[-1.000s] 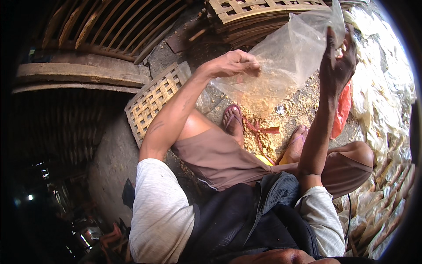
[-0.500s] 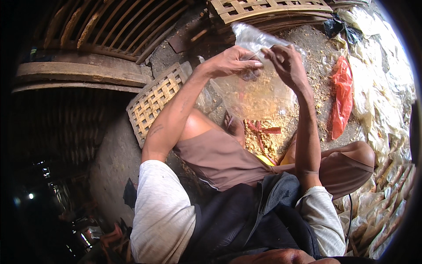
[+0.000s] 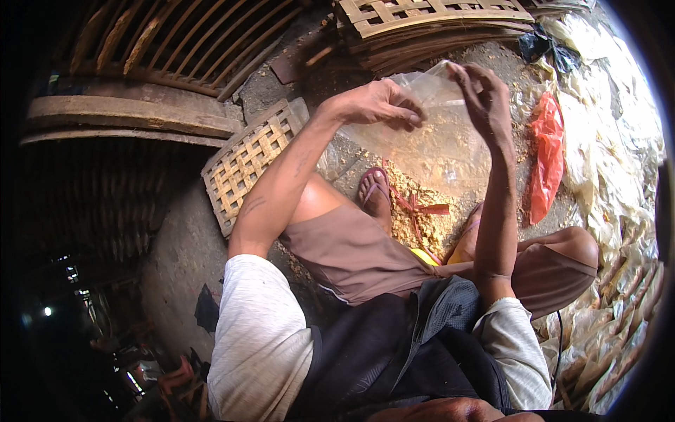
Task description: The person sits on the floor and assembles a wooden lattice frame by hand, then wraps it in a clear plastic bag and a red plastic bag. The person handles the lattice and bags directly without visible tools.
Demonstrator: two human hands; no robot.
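Observation:
A clear, thin plastic bag (image 3: 443, 137) hangs spread out in front of me, above the ground between my feet. My right hand (image 3: 481, 98) pinches its upper edge between thumb and fingertips. My left hand (image 3: 383, 105) is bent over the bag's left part. Its fingertips are smeared by motion, and I cannot tell whether they touch the film. Below the bag lies a heap of yellowish crumbly material (image 3: 411, 228) with a red strip tied in a knot (image 3: 420, 208) on it. Part of the heap shows hazily through the plastic.
A woven slatted panel (image 3: 246, 165) leans at my left, below a wooden beam (image 3: 126, 119). More lattice panels (image 3: 436, 21) are stacked at the far side. To the right lie a red plastic bag (image 3: 547, 158), a black plastic scrap (image 3: 548, 48) and many pale plastic bags (image 3: 605, 148).
The bag has been drawn wider and lower. My right hand has moved slightly right and up, the left hand slightly left, so the hands are further apart. My left foot now shows uncovered.

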